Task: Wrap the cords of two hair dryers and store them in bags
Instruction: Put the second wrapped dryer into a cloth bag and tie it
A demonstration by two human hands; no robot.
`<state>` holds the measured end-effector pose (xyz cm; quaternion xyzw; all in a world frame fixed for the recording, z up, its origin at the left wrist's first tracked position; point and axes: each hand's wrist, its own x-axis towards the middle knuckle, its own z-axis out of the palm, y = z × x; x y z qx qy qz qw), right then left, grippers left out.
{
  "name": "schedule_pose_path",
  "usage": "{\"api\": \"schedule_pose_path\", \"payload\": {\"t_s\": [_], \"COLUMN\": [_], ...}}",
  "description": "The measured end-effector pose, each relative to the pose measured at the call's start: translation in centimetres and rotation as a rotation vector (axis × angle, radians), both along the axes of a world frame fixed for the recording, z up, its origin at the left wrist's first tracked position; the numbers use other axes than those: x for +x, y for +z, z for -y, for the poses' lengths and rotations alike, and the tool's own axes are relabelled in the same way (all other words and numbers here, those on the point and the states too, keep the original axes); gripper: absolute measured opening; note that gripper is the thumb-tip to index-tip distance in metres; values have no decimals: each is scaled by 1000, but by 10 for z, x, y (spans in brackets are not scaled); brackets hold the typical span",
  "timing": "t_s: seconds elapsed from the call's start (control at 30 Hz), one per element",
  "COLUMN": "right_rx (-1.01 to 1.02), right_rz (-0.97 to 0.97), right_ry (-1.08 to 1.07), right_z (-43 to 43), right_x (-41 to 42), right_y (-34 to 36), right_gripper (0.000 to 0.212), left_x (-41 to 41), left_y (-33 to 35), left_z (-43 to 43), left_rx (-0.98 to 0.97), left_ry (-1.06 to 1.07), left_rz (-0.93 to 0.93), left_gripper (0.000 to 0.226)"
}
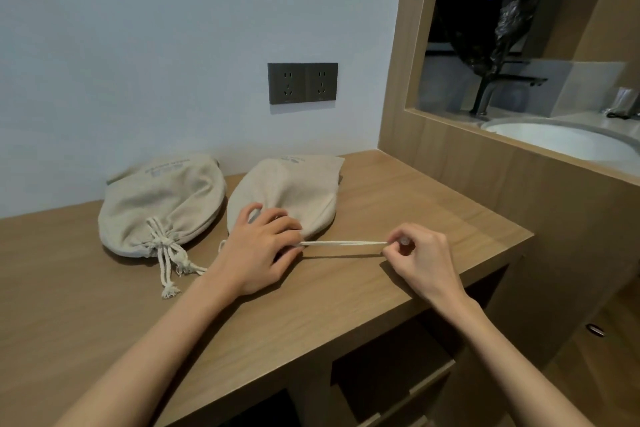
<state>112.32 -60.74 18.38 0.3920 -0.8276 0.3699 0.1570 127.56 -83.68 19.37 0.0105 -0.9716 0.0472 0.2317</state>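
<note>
R hand (424, 255) fingers (396, 240) pinch drawstring (343, 243) taut, L hand (259, 248) grips bag (291, 189) mouth.

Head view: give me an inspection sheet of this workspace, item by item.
Surface: wooden counter, two bags lying on it.
Job's things: left bag cinched and tied shut; right bag mouth gathered, its drawstring pulled taut rightward. Hair dryers not visible.
Clutter: nothing seen.
Grippers: left hand holds the right bag's mouth; right hand pinches the drawstring.
Cables: nothing seen; wall socket has nothing plugged in.
Surroundings: sink and faucet behind an opening on the right; black plastic bag hanging above.
</note>
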Motion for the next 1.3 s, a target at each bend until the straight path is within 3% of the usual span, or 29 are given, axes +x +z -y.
{"api": "schedule_pose_path", "payload": {"t_s": [0.13, 0.23, 0.33, 0.47, 0.63, 0.73, 0.83, 1.0, 1.1, 1.17, 1.3], "right_rx": [122, 247, 329, 369, 360, 359, 210, 177, 123, 60, -242], "right_rz": [24, -63, -96, -174, -174, -85, 65, 147, 374, 492, 770], "right_ry": [5, -4, 112, 205, 196, 319, 392, 410, 448, 466, 484], "right_z": [12, 15, 24, 57, 77, 75, 73, 74, 69, 67, 74], "right_x": [-1, 4, 22, 60, 65, 57, 48, 50, 48, 45, 53], "right_y": [-4, 0, 6, 9, 6, 5, 3, 6, 10, 11, 16], "right_gripper": [14, 5, 24, 45, 23, 18, 19, 19, 29, 34, 50], "left_x": [4, 20, 38, 48, 55, 59, 58, 61, 65, 62, 45], "left_y": [-6, -7, -7, -11, -8, -3, -2, 0, 7, 12, 19], "left_z": [2, 10, 16, 23, 25, 28, 30, 27, 24, 17, -3], "left_rx": [102, 167, 192, 266, 296, 321, 400, 493, 506, 680, 1299], "left_ry": [-43, -69, 14, 143, 181, 197, 179, 200, 223, 232, 277], "left_rz": [-37, -80, -143, -173, -99, -58, -37, -16, -65, -137, -325], "left_gripper": [27, 51, 65, 59, 38, 21, 11, 21, 35, 49, 55]}}
